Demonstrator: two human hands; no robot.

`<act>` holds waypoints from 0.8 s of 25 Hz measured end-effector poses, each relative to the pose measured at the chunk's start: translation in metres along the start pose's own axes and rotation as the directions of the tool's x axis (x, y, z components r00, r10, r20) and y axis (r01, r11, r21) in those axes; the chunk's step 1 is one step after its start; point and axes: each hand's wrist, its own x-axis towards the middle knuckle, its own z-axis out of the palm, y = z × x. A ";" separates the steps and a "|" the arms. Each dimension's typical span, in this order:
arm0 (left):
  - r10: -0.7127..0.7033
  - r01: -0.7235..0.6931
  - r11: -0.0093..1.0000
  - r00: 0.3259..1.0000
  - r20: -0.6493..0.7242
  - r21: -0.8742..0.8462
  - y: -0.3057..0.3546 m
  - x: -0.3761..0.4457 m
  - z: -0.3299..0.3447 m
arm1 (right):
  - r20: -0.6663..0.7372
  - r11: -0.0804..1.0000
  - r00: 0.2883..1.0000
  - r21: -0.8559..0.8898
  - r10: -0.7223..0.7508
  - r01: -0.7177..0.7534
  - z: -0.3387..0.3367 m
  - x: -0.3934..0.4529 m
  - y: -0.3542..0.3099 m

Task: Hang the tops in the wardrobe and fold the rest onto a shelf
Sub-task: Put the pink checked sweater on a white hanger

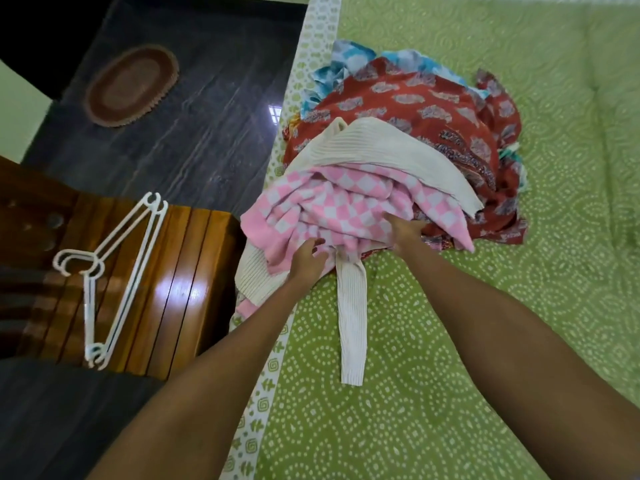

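From the head view, a heap of clothes lies on the green bed (450,341) near its left edge; the pink checked garment (346,206) sits on top, over a cream ribbed top (391,150) and a red printed cloth (433,102); the left hand (306,259) curls its fingers into the pink fabric's near edge; the right hand (403,230) grips its near right side; white hangers (114,271) rest on the wooden tabletop (180,289) at left.
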 end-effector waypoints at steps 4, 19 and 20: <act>0.011 -0.004 0.988 0.999 0.042 -0.152 0.024 0.005 0.012 | 0.139 0.921 0.944 -0.216 -0.299 0.324 0.006 -0.040 0.005; 0.258 -0.267 0.964 0.944 0.207 0.016 0.116 -0.099 -0.032 | 0.738 -0.043 0.326 -0.432 -0.591 0.901 -0.061 -0.162 -0.030; 0.287 -0.302 0.953 0.931 0.227 0.034 0.124 -0.112 -0.041 | 0.718 0.033 0.320 -0.383 -0.619 0.923 -0.065 -0.179 -0.035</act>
